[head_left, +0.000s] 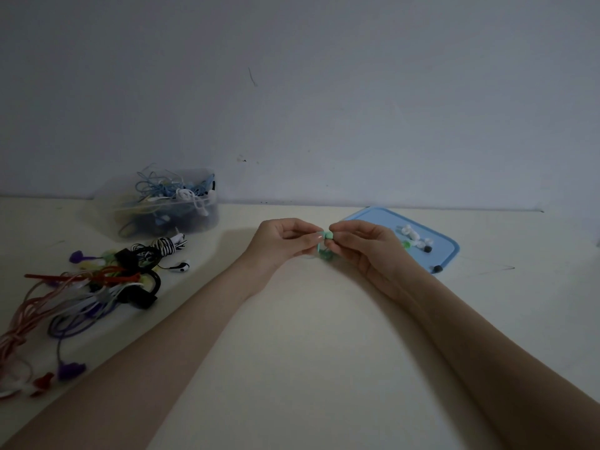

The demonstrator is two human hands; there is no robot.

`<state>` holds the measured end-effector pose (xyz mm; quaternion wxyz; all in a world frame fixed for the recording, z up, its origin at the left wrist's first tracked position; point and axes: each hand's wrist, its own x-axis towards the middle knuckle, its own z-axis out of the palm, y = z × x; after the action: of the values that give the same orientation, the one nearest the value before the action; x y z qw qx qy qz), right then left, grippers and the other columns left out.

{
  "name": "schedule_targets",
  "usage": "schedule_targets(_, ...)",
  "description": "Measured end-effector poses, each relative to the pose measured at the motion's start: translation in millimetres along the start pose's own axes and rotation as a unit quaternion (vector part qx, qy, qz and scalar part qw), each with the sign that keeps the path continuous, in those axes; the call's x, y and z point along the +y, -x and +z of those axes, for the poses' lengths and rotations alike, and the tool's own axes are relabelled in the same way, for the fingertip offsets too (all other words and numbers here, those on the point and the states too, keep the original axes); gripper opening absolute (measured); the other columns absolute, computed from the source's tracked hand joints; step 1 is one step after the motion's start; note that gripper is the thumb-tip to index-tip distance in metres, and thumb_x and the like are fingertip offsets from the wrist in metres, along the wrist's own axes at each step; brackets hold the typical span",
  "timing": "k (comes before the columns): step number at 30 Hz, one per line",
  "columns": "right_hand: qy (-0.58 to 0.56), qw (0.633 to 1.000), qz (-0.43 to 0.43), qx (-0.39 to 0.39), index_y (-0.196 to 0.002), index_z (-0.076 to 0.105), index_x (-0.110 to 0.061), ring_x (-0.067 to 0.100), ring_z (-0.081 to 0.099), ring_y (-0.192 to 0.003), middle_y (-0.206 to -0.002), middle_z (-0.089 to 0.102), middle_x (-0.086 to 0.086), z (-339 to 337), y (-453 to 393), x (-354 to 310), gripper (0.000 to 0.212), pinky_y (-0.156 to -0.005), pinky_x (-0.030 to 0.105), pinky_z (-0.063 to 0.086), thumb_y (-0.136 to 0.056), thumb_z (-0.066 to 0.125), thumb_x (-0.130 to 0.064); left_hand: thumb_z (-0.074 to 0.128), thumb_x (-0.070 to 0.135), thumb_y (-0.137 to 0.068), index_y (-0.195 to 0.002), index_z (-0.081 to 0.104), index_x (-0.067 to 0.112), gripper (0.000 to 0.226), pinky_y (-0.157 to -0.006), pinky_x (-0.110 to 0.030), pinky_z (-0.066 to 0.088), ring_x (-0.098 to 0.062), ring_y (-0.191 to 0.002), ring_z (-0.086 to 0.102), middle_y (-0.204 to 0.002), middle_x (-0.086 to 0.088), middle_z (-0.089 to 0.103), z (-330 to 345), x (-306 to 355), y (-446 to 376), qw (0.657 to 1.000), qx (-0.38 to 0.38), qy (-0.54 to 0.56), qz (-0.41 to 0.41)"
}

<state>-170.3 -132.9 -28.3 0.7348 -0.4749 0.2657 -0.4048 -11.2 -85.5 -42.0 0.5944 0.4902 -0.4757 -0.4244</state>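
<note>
Both forearms reach forward over the table [308,352], hands meeting above its middle. The left hand [282,241] and right hand [363,248], fingers curled, pinch a small green earbud [327,236] between their fingertips, its cord [324,253] dangling just below.

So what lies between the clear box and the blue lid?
In the head view, the left hand and right hand meet there, both pinching a green earbud. The table there is otherwise bare.
</note>
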Motion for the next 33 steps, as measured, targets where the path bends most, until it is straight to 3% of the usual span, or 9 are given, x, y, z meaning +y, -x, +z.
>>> schedule_targets(9, 0.048, 0.998, -0.04, -0.001, -0.085, 0.064, 0.007, 0.014, 0.068, -0.066, -0.074, 0.07, 0.012, 0.7, 0.4, 2.8, 0.009, -0.074, 0.021, 0.057, -0.082, 0.056, 0.01, 0.065, -0.001, -0.081, -0.082, 0.067, 0.007, 0.009, -0.069, -0.015, 0.052, -0.009, -0.069, 0.065, -0.077, -0.001, 0.071, 0.0, 0.2, -0.8, 1.0, -0.001, -0.002, 0.008)
schedule_targets(15, 0.02, 1.0, 0.005, -0.01, -0.083, 0.064, 0.006, 0.013, 0.069, -0.069, -0.074, 0.071, 0.011, -0.1, 1.1, -0.6, 0.011, -0.068, 0.016, 0.056, -0.084, 0.054, 0.011, 0.065, -0.003, -0.08, -0.09, 0.067, 0.001, 0.011, -0.071, -0.014, 0.05, -0.007, -0.075, 0.066, -0.085, -0.007, 0.07, -1.5, 0.9, 1.7, 0.999, -0.024, -0.033, 0.033)
schedule_targets(19, 0.01, 1.0, 0.027, -0.011, -0.087, 0.063, 0.007, 0.013, 0.07, -0.071, -0.079, 0.07, 0.012, -1.1, 0.7, -2.1, 0.01, -0.068, 0.016, 0.056, -0.084, 0.054, 0.01, 0.065, -0.002, -0.08, -0.089, 0.068, 0.005, 0.011, -0.073, -0.015, 0.051, -0.007, -0.078, 0.066, -0.082, -0.001, 0.071, -1.6, 2.3, 2.0, 0.998, -0.035, -0.032, 0.035)
schedule_targets(27, -0.007, 0.996, 0.08, -0.028, -0.084, 0.064, 0.006, 0.013, 0.07, -0.072, -0.078, 0.071, 0.012, -1.1, 1.9, -6.0, 0.014, -0.066, 0.016, 0.056, -0.087, 0.051, 0.007, 0.065, 0.002, -0.081, -0.084, 0.07, 0.008, 0.008, -0.072, -0.014, 0.051, -0.007, -0.077, 0.066, -0.08, 0.0, 0.072, -2.7, 3.6, 1.5, 0.998, -0.057, -0.008, -0.002)
schedule_targets(33, -0.022, 0.999, 0.023, -0.003, -0.087, 0.063, 0.005, 0.015, 0.07, -0.07, -0.077, 0.071, 0.012, 3.7, 0.9, 1.0, 0.012, -0.07, 0.018, 0.057, -0.085, 0.053, 0.011, 0.065, 0.003, -0.082, -0.081, 0.069, 0.01, 0.008, -0.071, -0.013, 0.051, -0.005, -0.073, 0.064, -0.076, 0.002, 0.071, -0.3, 0.8, -1.0, 1.0, -0.013, 0.023, -0.008)
